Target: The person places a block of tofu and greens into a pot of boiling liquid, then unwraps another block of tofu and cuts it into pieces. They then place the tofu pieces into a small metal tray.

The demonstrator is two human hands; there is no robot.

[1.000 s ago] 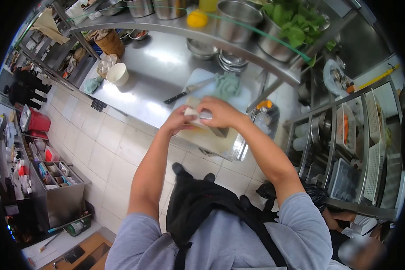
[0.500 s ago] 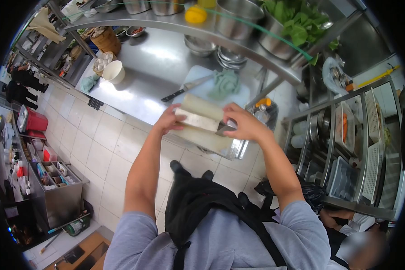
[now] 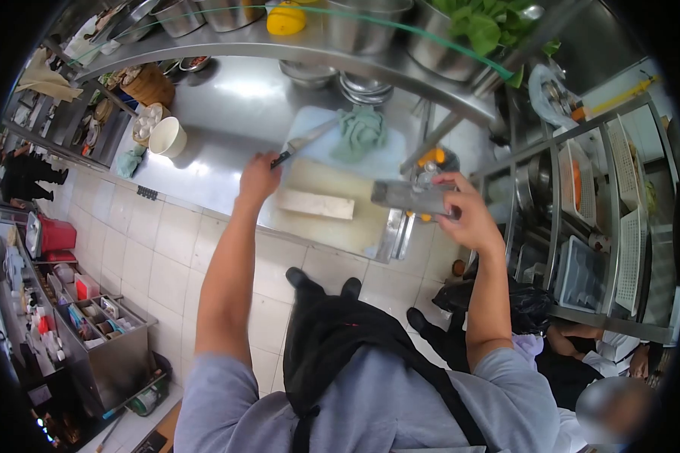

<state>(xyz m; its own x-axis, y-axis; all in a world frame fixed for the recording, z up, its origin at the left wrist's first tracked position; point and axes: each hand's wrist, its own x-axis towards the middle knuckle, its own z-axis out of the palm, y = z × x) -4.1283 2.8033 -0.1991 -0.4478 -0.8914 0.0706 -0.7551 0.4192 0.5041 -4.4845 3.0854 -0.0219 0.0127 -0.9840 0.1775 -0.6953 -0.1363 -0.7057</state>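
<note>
A long pale block (image 3: pixel 316 204) lies on a yellowish cutting board (image 3: pixel 332 235) at the counter's front edge. To its right, my right hand (image 3: pixel 467 214) grips a grey metal mould (image 3: pixel 408 196), held just beyond the board's right part. My left hand (image 3: pixel 260 180) is closed round the black handle of a knife (image 3: pixel 313 136), whose blade points up and right across a white board (image 3: pixel 310 119). Beside the blade rests a crumpled green cloth (image 3: pixel 361 134).
On the steel counter (image 3: pixel 215 106) stand a cream tub (image 3: pixel 168 137) and stacked metal bowls (image 3: pixel 364 87). A shelf (image 3: pixel 310 51) with pots and a yellow lemon-like item (image 3: pixel 285 19) spans above. Another person (image 3: pixel 582 355) is at the lower right.
The mould has come away from the pale block and moved right in my right hand. My left hand has let go of the block, moved up-left and closed on the knife handle.
</note>
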